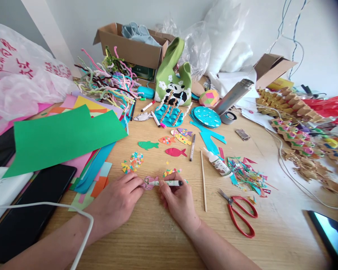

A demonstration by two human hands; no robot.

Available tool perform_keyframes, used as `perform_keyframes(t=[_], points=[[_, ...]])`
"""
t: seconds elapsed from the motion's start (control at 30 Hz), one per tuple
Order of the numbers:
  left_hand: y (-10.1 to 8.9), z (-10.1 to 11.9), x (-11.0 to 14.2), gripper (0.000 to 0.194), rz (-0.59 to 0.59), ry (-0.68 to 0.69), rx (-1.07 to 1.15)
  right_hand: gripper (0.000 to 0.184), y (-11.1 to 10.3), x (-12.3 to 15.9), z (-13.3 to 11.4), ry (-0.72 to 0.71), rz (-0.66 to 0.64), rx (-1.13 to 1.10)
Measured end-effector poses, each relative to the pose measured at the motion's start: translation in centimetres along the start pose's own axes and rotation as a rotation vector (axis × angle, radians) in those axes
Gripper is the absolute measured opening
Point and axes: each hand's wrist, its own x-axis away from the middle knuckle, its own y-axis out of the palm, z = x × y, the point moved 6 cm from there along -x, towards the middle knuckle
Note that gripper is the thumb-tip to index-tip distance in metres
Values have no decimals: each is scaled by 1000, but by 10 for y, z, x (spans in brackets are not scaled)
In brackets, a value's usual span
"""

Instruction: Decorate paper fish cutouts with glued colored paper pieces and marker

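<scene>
A white marker pen [171, 183] with a dark end lies in the grip of my right hand [178, 200], its tip over a small pink paper fish [150, 183]. Dark lines are drawn on that fish. The closed fingers of my left hand [116, 197] hold its left edge against the table. Beyond my hands lie a green paper fish [148, 145], a red paper fish [175, 151] and several patterned ones. Small heaps of paper bits [136, 159] and colored dots [169, 172] sit close to my fingers.
Right of my hands are a wooden stick [203, 182], red-handled scissors [239, 213], a glue bottle [218, 163] and paper scraps [249, 176]. Green paper [67, 138] and a black tablet-like device [30, 213] lie left. A white cable [91, 221] crosses my left forearm. A metal flask [233, 96] leans behind.
</scene>
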Motion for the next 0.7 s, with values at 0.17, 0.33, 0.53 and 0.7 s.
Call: perform_keyframes(t=[0.17,0.33,0.53,0.7], points=[[-1,1,0,38,2,8,-2,32,1,0,0,-8,-9,9],[-1,1,0,38,2,4,-13,31,-1,0,-1,-1,15,7],[0,0,-1,36,-10,2,-11,31,0,0,0,7,1,-2],[-3,1,0,36,10,2,-25,30,-1,0,2,4,8,14]])
